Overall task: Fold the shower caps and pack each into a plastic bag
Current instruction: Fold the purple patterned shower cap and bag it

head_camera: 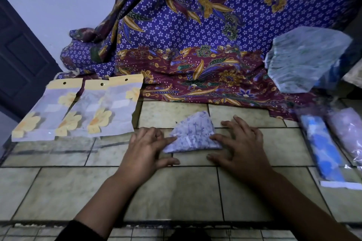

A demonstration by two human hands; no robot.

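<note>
A pale purple patterned shower cap (pixel 194 133), folded into a wedge, lies flat on the tiled counter (pixel 176 191) in the middle. My left hand (pixel 148 148) lies flat at its left edge, the index finger pressing the cap's left side. My right hand (pixel 241 143) lies spread at its right edge, a fingertip touching the cap's right corner. Three plastic bags with yellow flower print (pixel 78 109) lie overlapped at the left. A stack of pale green-white shower caps (pixel 305 60) sits at the back right.
A purple and maroon batik cloth (pixel 195 45) hangs behind and drapes onto the counter's back. Two clear packs, one holding a blue cap (pixel 323 148) and one a lilac cap (pixel 346 133), lie at the right. The counter's front edge runs below my forearms.
</note>
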